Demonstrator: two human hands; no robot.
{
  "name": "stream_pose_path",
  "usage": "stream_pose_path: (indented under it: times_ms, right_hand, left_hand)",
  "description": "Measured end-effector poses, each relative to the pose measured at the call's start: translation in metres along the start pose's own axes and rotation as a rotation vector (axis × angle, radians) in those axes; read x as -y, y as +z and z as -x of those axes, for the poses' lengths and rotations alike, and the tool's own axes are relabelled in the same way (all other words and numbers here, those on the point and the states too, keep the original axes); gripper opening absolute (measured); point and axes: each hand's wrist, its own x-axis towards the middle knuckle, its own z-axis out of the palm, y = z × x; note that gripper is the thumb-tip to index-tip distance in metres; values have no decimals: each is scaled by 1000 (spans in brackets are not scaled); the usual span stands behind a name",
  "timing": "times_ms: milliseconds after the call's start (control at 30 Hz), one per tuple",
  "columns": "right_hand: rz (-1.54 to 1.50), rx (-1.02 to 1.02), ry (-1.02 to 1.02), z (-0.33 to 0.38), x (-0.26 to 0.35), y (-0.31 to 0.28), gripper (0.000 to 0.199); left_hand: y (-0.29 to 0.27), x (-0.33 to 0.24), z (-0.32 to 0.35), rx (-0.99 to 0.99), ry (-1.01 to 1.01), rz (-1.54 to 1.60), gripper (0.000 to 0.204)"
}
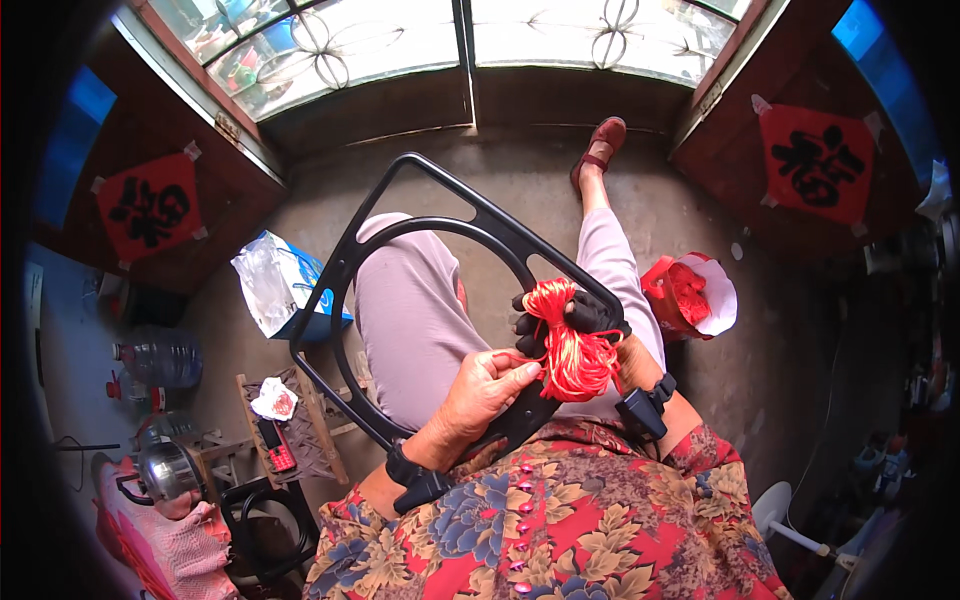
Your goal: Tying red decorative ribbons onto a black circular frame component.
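A black frame [436,166] with a large round opening rests tilted across my lap. Over its right side lies a hank of red cord [580,368] with pale streaks, tied near its upper part. My right hand [596,312], in a black glove with fingers closed round the hank, is partly hidden by it. The bare left hand [488,388] pinches a strand of the red cord between thumb and forefinger, just left of the hank. Where that strand runs under the fingers is hidden. Both wrists wear black strapped bands.
A red bag [660,285] with red contents stands by my right leg. On the left are a blue-and-white box [325,300], a low wooden stool [325,425] holding a red phone [282,457], a large clear bottle [160,358] and a metal kettle [170,480]. Glazed doors stand ahead.
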Motion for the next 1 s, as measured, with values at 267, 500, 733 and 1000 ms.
stream_pose_path:
  times_ms: [267,500,733,1000]
  right_hand:
    - [-142,-69,-134,-7,-18,-7,44]
    - [-393,-335,-415,0,3,-20,26]
    - [-286,-72,-178,45,-29,-18,25]
    - [836,-493,122,35,-31,9,23]
  left_hand:
    - [-6,7,-1,-46,20,-13,14]
    - [-15,5,-2,-35,47,19,14]
    - [-12,4,-4,-57,71,46,11]
    - [-7,2,-2,-88,109,139,16]
